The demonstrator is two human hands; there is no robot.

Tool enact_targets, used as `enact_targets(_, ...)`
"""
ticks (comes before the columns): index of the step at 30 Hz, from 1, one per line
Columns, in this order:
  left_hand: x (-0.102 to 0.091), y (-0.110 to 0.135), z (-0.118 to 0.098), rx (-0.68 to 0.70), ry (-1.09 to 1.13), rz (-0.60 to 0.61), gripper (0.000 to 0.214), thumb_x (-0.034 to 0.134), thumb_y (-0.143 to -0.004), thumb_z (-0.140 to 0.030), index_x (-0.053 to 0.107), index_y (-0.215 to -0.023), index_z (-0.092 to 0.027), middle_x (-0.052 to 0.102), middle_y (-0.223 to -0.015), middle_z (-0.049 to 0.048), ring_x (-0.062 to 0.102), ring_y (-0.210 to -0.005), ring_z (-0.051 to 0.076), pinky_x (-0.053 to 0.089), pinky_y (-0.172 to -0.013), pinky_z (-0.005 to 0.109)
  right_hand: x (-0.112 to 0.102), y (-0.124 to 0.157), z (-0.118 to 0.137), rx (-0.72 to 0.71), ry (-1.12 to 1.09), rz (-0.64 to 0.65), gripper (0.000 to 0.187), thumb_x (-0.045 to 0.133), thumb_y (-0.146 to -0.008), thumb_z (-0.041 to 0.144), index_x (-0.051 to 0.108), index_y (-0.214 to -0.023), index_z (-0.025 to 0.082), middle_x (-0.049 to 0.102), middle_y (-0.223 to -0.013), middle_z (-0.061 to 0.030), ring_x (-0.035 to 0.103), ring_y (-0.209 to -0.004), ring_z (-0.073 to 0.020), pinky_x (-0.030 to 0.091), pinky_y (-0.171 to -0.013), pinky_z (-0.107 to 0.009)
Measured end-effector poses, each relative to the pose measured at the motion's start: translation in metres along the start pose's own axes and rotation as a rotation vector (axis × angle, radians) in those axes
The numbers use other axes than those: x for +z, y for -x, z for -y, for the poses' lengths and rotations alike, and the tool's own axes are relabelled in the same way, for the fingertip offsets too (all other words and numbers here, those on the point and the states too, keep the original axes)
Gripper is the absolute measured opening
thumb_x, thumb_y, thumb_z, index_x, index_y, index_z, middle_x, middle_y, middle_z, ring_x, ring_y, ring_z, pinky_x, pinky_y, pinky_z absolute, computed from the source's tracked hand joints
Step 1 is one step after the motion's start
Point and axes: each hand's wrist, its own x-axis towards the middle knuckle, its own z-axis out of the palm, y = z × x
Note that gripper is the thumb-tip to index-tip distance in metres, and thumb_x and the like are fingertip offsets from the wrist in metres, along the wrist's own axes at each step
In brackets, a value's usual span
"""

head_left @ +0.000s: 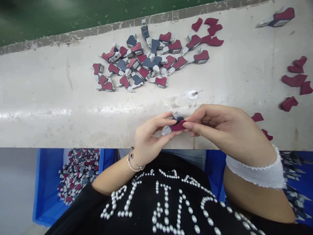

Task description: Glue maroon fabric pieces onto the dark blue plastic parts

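Observation:
My left hand holds a small grey-and-navy piece by its grey end. A maroon fabric piece lies against it, pinched there by the fingertips of my right hand. Just beyond the hands lies a clear plastic bottle with a thin metal needle tip, untouched. Farther up the table is a heap of joined maroon-and-grey pieces. Loose maroon pieces lie to its right.
The pale, worn work table has a front edge just below my hands and a green surface behind it. Blue crates holding pieces stand below, left and right. More maroon pieces lie at the right.

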Motion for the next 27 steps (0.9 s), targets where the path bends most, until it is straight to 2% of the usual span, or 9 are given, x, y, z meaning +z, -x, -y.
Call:
enact_targets(4, -0.001, -0.001, -0.001, 0.019, -0.020, -0.003, 0.042, 0.082, -0.075, -0.014, 0.070, -0.113, -0.024, 0.074, -0.121, 0.0058, 0.070, -0.114, 0.020, 0.063, -0.091, 0.031, 0.000, 0.000, 0.001, -0.012, 0.032, -0.046, 0.010, 0.074, -0.084, 0.027, 0.068, -0.079, 0.020, 0.069, -0.072, 0.0047, 0.064, -0.062, -0.0053, 0.050, -0.055, -0.011)
enact_targets(8, -0.001, -0.003, -0.003, 0.027, -0.019, -0.010, 0.044, 0.083, -0.073, -0.011, 0.070, -0.113, -0.024, 0.076, -0.114, 0.0039, 0.068, -0.117, 0.019, 0.061, -0.097, 0.031, 0.002, 0.001, 0.003, -0.045, 0.103, -0.092, 0.013, 0.071, -0.087, 0.034, 0.069, -0.082, 0.022, 0.069, -0.074, 0.0049, 0.063, -0.062, -0.0059, 0.048, -0.051, -0.014)
enact_targets(14, 0.000, -0.005, -0.005, 0.050, -0.009, -0.021, 0.042, 0.080, -0.076, -0.007, 0.070, -0.113, -0.025, 0.076, -0.109, 0.0025, 0.069, -0.115, 0.019, 0.064, -0.089, 0.028, 0.005, 0.001, 0.005, -0.094, 0.139, -0.126, 0.017, 0.069, -0.089, 0.038, 0.068, -0.083, 0.022, 0.068, -0.077, 0.0047, 0.059, -0.064, -0.0034, 0.045, -0.054, -0.013)
enact_targets(18, -0.002, -0.004, -0.005, 0.033, -0.009, -0.008, 0.044, 0.081, -0.075, -0.008, 0.070, -0.113, -0.025, 0.075, -0.116, 0.0026, 0.069, -0.115, 0.019, 0.064, -0.090, 0.028, 0.001, 0.000, 0.005, -0.057, 0.048, -0.067, 0.014, 0.073, -0.086, 0.033, 0.066, -0.082, 0.021, 0.066, -0.076, 0.0046, 0.059, -0.065, -0.0043, 0.046, -0.055, -0.012)
enact_targets(21, -0.005, -0.004, -0.007, 0.004, 0.015, 0.037, 0.045, 0.082, -0.073, -0.008, 0.070, -0.112, -0.025, 0.073, -0.122, 0.0028, 0.070, -0.115, 0.019, 0.064, -0.094, 0.030, -0.003, 0.000, 0.005, -0.038, -0.046, -0.010, 0.016, 0.069, -0.089, 0.037, 0.064, -0.092, 0.021, 0.065, -0.080, 0.0024, 0.060, -0.069, -0.0074, 0.048, -0.056, -0.015)
enact_targets(24, -0.007, -0.005, -0.010, 0.012, 0.063, 0.078, 0.045, 0.081, -0.074, -0.008, 0.070, -0.114, -0.026, 0.073, -0.123, 0.0030, 0.071, -0.112, 0.020, 0.065, -0.093, 0.032, -0.004, -0.003, 0.004, -0.038, -0.078, 0.095, 0.021, 0.064, -0.092, 0.040, 0.065, -0.104, 0.022, 0.066, -0.090, -0.0004, 0.062, -0.078, -0.0092, 0.051, -0.064, -0.017)
enact_targets(27, -0.009, -0.008, -0.013, 0.020, 0.085, 0.100, 0.046, 0.081, -0.074, -0.008, 0.070, -0.114, -0.026, 0.073, -0.123, 0.0030, 0.071, -0.112, 0.019, 0.065, -0.093, 0.032, -0.005, -0.007, 0.003, -0.025, -0.115, 0.156, 0.023, 0.063, -0.093, 0.042, 0.066, -0.104, 0.021, 0.066, -0.090, -0.0004, 0.061, -0.078, -0.0088, 0.051, -0.067, -0.018)
